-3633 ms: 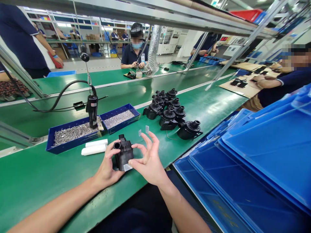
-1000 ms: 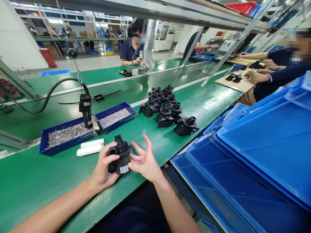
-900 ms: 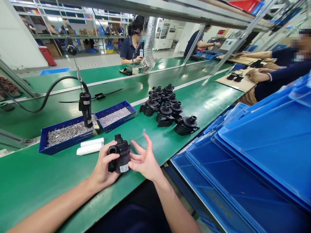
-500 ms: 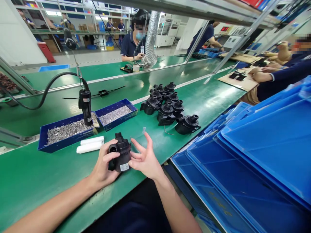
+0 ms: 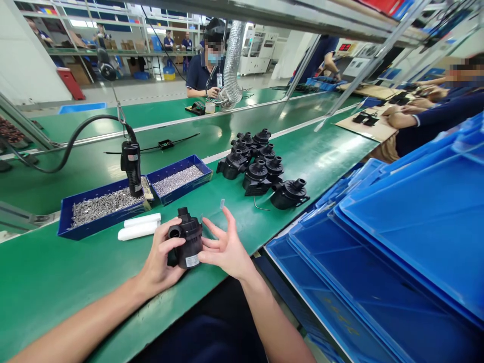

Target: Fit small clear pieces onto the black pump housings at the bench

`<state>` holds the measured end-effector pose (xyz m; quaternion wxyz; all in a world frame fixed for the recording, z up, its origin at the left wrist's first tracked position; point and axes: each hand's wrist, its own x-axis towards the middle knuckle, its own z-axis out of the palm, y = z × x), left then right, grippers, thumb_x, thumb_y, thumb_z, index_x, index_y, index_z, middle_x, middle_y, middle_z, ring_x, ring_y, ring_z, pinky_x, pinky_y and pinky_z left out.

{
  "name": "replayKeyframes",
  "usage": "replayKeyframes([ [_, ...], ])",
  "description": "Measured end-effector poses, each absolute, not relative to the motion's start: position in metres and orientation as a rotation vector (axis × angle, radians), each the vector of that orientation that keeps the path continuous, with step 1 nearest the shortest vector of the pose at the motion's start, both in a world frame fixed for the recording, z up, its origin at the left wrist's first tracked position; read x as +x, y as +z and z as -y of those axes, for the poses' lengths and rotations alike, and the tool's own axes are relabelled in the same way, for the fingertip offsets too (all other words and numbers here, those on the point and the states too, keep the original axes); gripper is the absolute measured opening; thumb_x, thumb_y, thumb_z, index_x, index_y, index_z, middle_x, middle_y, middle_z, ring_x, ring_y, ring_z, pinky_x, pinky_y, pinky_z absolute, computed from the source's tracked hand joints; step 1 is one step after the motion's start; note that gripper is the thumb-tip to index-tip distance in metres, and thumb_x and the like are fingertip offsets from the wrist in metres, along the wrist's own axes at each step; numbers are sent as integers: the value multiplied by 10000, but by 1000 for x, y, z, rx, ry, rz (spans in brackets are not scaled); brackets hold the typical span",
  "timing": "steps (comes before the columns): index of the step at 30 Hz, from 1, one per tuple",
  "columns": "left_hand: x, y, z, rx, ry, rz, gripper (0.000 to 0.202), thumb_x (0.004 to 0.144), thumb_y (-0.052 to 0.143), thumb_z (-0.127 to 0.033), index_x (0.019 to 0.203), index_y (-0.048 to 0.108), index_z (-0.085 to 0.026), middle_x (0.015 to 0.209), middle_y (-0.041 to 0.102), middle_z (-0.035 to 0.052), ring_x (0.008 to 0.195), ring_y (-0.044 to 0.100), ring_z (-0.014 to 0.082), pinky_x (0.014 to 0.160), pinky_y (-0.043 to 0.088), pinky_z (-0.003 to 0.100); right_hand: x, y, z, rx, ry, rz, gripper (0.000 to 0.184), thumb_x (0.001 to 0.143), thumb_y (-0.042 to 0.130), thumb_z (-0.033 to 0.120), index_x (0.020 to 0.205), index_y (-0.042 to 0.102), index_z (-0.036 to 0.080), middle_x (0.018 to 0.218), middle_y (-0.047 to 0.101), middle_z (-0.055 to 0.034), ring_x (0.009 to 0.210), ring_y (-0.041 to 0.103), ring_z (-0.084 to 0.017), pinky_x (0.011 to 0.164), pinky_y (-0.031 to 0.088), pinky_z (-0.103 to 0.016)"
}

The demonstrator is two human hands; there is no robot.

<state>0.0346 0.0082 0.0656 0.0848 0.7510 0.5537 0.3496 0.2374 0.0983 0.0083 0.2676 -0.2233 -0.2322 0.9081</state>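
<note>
One black housing (image 5: 191, 243) is held slightly tilted above or on the near part of the green bench (image 5: 94, 287); contact between its base and the bench cannot be told. The left hand (image 5: 161, 258) is curled around the left side of the housing, with its fingers near the side port. The right hand (image 5: 228, 249) is held wide: its thumb and nearest fingers bear on the right side, and the farther fingers are raised and spread. A white label (image 5: 192, 260) lies flat on the lower near face, beside the right thumb. Change to note: a few seconds ago the thumb covers part of this label and its edge stands askew; now the label is uncovered and appears level. Judged from this, placement on this housing is largely complete, although full adhesion cannot be confirmed. One small clear tab (image 5: 222, 203) remains on a raised right fingertip; a second, near the adjacent finger, is too faint to confirm. Similar black units (image 5: 257, 169) stand farther right. Two white rolls (image 5: 139, 227) lie to the left, near the blue screw tray (image 5: 70, 229).
</note>
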Motion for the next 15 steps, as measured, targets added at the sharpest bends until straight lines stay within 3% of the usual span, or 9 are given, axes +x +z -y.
replayKeyframes([
  [4, 36, 65, -9, 2241, 1042, -1663, 682, 768, 853, -4, 1315, 472, -151, 1527, 431, 269, 1454, 472, 397, 1140, 439, 648, 235, 11, -95, -609, 2434, 658, 1350, 726, 971, 160, 1630, 58, 571, 1746, 245, -91, 1295, 664, -332, 1124, 559, -515],
  [8, 37, 70, -8, 2291, 1053, -1657, 627, 792, 832, -4, 1297, 484, -135, 1508, 453, 280, 1442, 491, 399, 1113, 461, 629, 236, 8, -95, -515, 2457, 748, 1276, 790, 933, 193, 1621, 55, 601, 1780, 156, -58, 1281, 678, -284, 1081, 585, -442],
  [12, 33, 70, -3, 2461, 973, -1452, 624, 790, 784, 83, 1306, 534, -162, 1578, 404, 260, 1493, 424, 438, 1099, 461, 683, 276, 7, -131, -633, 2289, 976, 1409, 707, 987, 309, 1668, -18, 533, 1763, 174, -171, 1277, 674, -315, 1017, 608, -488],
  [15, 39, 63, 6, 2642, 843, -1289, 815, 666, 999, -237, 1354, 563, -208, 1620, 351, 238, 1514, 339, 466, 1131, 383, 782, 302, 22, -181, -687, 2049, 1000, 1454, 644, 1005, 483, 1696, 1, 488, 1731, 232, -225, 1250, 677, -329, 970, 612, -525],
])
